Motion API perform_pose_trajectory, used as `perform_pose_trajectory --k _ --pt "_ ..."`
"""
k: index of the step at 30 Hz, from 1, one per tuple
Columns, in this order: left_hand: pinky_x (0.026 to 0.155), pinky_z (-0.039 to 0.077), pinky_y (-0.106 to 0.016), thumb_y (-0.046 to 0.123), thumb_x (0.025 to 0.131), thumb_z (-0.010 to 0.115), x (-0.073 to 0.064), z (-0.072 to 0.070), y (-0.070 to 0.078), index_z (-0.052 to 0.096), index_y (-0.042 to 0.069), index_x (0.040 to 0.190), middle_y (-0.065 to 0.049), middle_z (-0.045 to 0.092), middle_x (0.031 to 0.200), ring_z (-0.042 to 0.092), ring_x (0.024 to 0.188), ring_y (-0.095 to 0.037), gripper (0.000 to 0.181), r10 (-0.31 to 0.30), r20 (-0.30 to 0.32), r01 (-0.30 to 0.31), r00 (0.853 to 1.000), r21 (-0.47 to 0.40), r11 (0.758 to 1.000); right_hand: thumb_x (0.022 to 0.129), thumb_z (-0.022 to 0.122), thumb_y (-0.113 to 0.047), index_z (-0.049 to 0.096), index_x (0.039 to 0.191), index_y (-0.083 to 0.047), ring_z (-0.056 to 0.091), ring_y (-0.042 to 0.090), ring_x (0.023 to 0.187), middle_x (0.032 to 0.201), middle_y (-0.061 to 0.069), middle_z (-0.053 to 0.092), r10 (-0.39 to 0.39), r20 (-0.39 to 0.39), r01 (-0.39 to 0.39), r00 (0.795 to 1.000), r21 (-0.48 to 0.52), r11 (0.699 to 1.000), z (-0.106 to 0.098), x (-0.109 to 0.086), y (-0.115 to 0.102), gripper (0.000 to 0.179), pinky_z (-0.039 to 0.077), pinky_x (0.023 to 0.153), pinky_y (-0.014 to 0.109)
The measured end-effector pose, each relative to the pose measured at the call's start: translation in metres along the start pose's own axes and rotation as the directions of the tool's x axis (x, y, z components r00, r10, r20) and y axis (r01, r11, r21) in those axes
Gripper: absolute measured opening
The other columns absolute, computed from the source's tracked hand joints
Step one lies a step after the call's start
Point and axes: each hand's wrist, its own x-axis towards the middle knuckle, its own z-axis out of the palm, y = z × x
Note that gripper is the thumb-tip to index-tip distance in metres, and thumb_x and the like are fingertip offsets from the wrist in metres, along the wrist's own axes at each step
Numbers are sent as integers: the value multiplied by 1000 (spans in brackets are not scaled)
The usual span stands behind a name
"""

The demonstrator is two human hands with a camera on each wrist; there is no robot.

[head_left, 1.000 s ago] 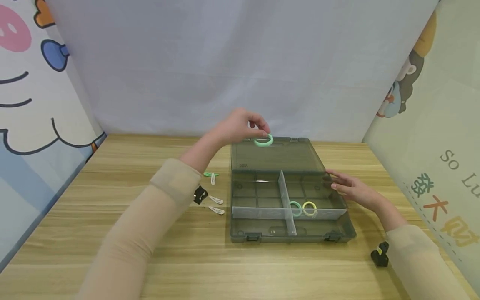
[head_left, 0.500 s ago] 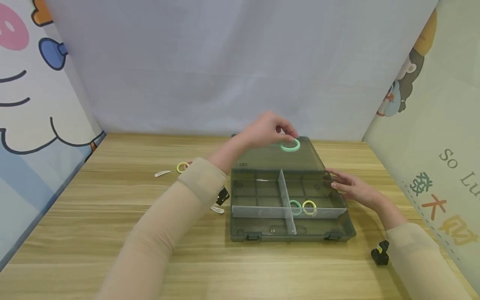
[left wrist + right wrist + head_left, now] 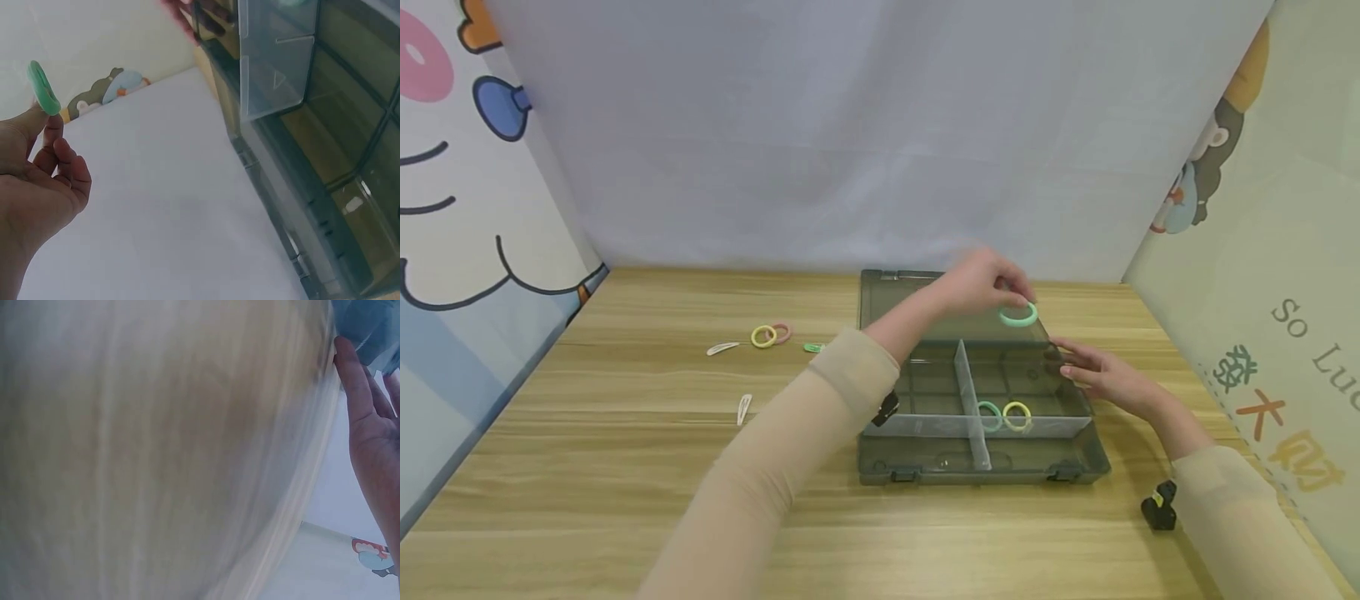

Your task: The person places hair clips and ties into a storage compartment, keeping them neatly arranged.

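Observation:
My left hand (image 3: 987,282) pinches a mint-green hair tie (image 3: 1018,323) between thumb and fingertips, above the right back part of an open grey see-through divider box (image 3: 940,478). In the left wrist view the hair tie (image 3: 44,90) stands up from the fingertips. My right hand (image 3: 1102,380) rests against the box's right side, fingers extended; in the right wrist view its fingers (image 3: 357,387) touch the box wall. Inside the right back compartment, a green hair tie (image 3: 988,403) and a yellow hair tie (image 3: 1017,404) lean by the clear divider (image 3: 910,426).
Left of the box lie a yellow hair tie (image 3: 753,337) overlapping a pink hair tie (image 3: 789,333), a green snap clip (image 3: 812,347) and white snap clips (image 3: 744,409). The left sleeve (image 3: 797,433) hides part of the table and box. The box lid (image 3: 887,304) lies folded back.
My left hand has carried the green hair tie rightward and slightly down over the box. The right hand has stayed at the box's side. Items at left are uncovered as the arm passes.

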Motion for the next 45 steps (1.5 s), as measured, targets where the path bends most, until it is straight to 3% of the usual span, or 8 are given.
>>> perform_pose_trajectory --k 7,19,28,37,45 --pt "75 44 -16 20 89 65 12 26 0 73 11 98 2 70 93 60 84 -6 14 6 31 -5 999 -37 999 101 43 -32 12 152 -14 19 49 136 154 27 12 0 9 0 1000 3 1000 2 -2 0 63 31 97 68" --pt "73 44 -16 25 87 66 17 64 -9 72 17 94 9 67 84 59 81 -5 13 -41 51 43 998 -35 998 101 44 -32 11 152 -7 24 48 135 153 25 18 -22 16 22 1000 11 1000 1 4 2 66 31 98 66" --pt "84 42 -15 28 87 66 21 96 -15 72 20 94 13 68 87 58 89 0 13 -74 147 76 986 -14 997 101 44 -32 12 152 -10 25 47 135 152 26 19 -34 27 33 999 32 999 2 3 2 64 31 98 66" --pt "77 43 -12 27 87 66 25 117 -21 73 19 95 12 70 88 60 84 2 13 -44 245 34 968 45 998 101 43 -30 13 152 -15 24 48 135 152 27 19 -34 30 33 999 39 999 3 2 2 62 34 95 66" --pt "76 42 -9 24 88 66 26 131 -27 73 18 96 11 68 88 58 82 2 12 27 267 -36 963 29 999 101 42 -32 12 153 -16 21 48 136 153 28 14 -21 27 20 999 30 999 3 1 -1 62 33 97 66"
